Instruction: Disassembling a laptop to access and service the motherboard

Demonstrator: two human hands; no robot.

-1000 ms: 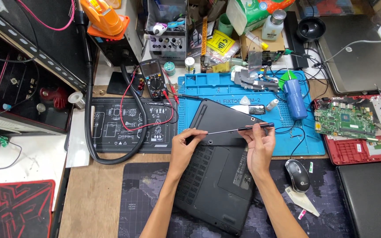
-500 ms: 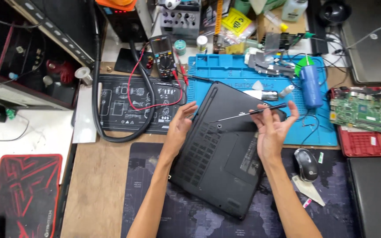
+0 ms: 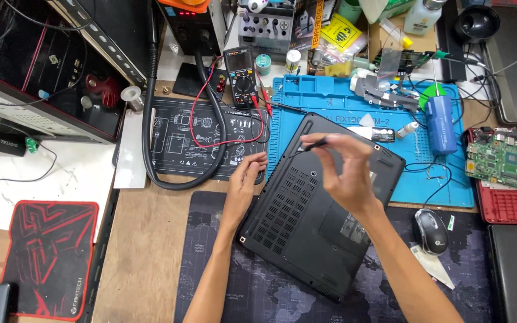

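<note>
Your left hand (image 3: pixel 245 180) lies flat and relaxed against the left edge of the laptop (image 3: pixel 315 209), fingers loosely spread, gripping nothing. Your right hand (image 3: pixel 347 170) hovers above the laptop's upper half, thumb and fingertips pinched on a thin dark tool (image 3: pixel 312 144), the other fingers curled; the tool's free end points left and slightly down toward the laptop's top-left corner. Whether the tip touches the case cannot be told. The laptop sits bottom side up, turned at an angle, directly under your right hand and just right of your left. Beyond your right hand lies the blue mat (image 3: pixel 354 98), under the laptop's far corner. A multimeter (image 3: pixel 239 69) sits beyond your left hand; a mouse (image 3: pixel 431 231) lies right of your right forearm.
</note>
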